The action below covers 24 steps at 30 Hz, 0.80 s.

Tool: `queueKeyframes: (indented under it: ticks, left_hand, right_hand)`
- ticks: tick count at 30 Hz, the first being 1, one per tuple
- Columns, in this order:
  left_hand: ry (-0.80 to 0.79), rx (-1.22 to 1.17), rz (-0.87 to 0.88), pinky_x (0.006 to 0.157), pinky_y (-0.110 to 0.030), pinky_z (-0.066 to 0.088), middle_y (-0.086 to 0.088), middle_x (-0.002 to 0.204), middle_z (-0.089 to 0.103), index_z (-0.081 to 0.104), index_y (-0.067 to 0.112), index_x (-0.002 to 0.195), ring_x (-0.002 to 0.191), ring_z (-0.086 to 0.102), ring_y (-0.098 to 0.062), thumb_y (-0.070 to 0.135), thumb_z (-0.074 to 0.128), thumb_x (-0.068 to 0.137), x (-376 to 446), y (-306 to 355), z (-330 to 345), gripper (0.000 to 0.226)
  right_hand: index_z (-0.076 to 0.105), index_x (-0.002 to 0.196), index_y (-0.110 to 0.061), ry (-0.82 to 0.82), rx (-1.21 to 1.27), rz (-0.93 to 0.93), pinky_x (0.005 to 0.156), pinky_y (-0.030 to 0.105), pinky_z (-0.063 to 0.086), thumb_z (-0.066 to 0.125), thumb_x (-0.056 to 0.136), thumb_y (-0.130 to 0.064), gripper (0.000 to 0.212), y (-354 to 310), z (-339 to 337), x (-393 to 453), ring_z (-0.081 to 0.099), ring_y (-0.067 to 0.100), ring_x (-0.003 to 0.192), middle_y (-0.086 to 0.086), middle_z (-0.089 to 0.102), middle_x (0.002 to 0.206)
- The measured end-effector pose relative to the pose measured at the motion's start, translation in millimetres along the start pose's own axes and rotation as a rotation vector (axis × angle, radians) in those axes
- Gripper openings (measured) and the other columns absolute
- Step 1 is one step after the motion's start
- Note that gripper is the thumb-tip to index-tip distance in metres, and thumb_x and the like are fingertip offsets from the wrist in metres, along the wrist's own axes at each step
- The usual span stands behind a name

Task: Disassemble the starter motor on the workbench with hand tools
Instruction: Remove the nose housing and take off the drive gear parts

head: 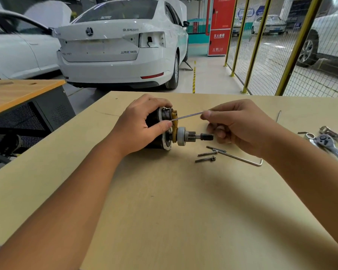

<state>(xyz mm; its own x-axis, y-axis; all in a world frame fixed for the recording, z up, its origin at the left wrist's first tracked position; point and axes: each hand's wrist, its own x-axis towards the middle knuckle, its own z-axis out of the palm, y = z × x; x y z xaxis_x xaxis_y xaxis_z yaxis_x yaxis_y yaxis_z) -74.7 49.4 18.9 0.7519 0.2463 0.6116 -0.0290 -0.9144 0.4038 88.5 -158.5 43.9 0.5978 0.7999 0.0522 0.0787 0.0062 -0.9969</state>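
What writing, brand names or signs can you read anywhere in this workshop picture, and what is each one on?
"SUPERB": boot lid of the white car, right of its round badge.
"灭火器箱": red fire cabinet.
"火警119": lower on the same cabinet, slightly blurred.
Chinese script on the car's lower right boot lid: too blurred to read.
White characters at the cabinet's top: cut off, unreadable.
Starter motor and tools: no readable text.

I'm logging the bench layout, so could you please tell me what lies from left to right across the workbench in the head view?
Left hand gripping the starter motor → long bolt → right hand pinching it → Allen key → ratchet wrench.
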Motion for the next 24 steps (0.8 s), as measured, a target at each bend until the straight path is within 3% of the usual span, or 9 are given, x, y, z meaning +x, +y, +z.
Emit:
queueKeyframes:
  ticks: [3, 6, 9, 13, 19, 21, 24]
  left_hand:
    - [0.006, -0.004, 0.010, 0.099, -0.048, 0.051, 0.005, 0.116, 0.063, 0.069, 0.024, 0.127, 0.111, 0.061, -0.017, 0.035, 0.073, 0.089, -0.4, -1.3, 0.3, 0.040]
    - [0.009, -0.023, 0.009, 0.098, -0.047, 0.052, 0.005, 0.117, 0.064, 0.069, 0.026, 0.127, 0.111, 0.061, -0.016, 0.035, 0.074, 0.088, 0.0, -2.7, 0.7, 0.041]
    - [0.013, -0.031, 0.012, 0.099, -0.047, 0.051, 0.006, 0.117, 0.064, 0.069, 0.028, 0.127, 0.112, 0.061, -0.016, 0.035, 0.074, 0.088, 0.8, -4.0, 1.2, 0.040]
    - [0.011, -0.036, 0.011, 0.099, -0.047, 0.051, 0.009, 0.117, 0.063, 0.067, 0.032, 0.127, 0.112, 0.061, -0.014, 0.037, 0.075, 0.088, 0.5, -6.5, 1.7, 0.040]
    - [0.002, -0.043, 0.004, 0.099, -0.047, 0.051, 0.010, 0.118, 0.063, 0.067, 0.034, 0.127, 0.113, 0.060, -0.013, 0.040, 0.074, 0.088, 1.1, -7.2, 1.3, 0.040]
    - [0.001, -0.046, 0.003, 0.099, -0.047, 0.052, 0.010, 0.117, 0.063, 0.067, 0.033, 0.127, 0.112, 0.061, -0.014, 0.039, 0.074, 0.088, 0.7, -6.9, 0.9, 0.040]
    - [0.001, -0.046, -0.004, 0.100, -0.048, 0.051, 0.010, 0.118, 0.063, 0.067, 0.032, 0.127, 0.113, 0.060, -0.014, 0.039, 0.073, 0.088, 1.1, -6.6, 0.7, 0.040]
  right_hand:
    - [0.073, 0.091, 0.004, 0.077, 0.075, 0.079, 0.045, 0.027, 0.036, 0.070, 0.094, -0.033, 0.037, -0.3, 5.8, 3.5, 0.041, 0.014, 0.049, 0.011, 0.058, 0.065]
    - [0.068, 0.085, 0.002, 0.101, 0.123, 0.155, 0.043, 0.026, 0.033, 0.071, 0.093, -0.029, 0.032, -0.3, 9.5, 8.1, 0.038, 0.013, 0.047, 0.004, 0.055, 0.057]
    - [0.070, 0.085, 0.002, 0.116, 0.104, 0.113, 0.046, 0.026, 0.040, 0.075, 0.090, -0.024, 0.027, 1.5, 8.8, 9.4, 0.046, 0.014, 0.049, 0.005, 0.060, 0.059]
    - [0.076, 0.093, -0.008, 0.127, -0.099, -0.115, 0.059, 0.029, 0.053, 0.079, 0.085, -0.011, 0.010, 4.5, 4.3, 6.6, 0.063, 0.017, 0.058, 0.009, 0.071, 0.070]
    - [0.074, 0.105, -0.013, 0.248, -0.456, -0.587, 0.066, 0.023, 0.059, 0.081, 0.081, -0.002, 0.027, 12.9, 8.4, 0.4, 0.073, 0.015, 0.069, -0.002, 0.074, 0.082]
    - [0.073, 0.104, -0.009, 0.232, -0.361, -0.552, 0.065, 0.024, 0.060, 0.080, 0.082, -0.002, 0.025, 12.6, 9.1, -1.0, 0.073, 0.019, 0.068, 0.005, 0.075, 0.082]
    - [0.071, 0.100, -0.001, 0.085, 0.075, -0.261, 0.064, 0.028, 0.060, 0.079, 0.080, 0.002, 0.022, 7.2, 8.6, 0.4, 0.073, 0.027, 0.068, 0.016, 0.073, 0.081]
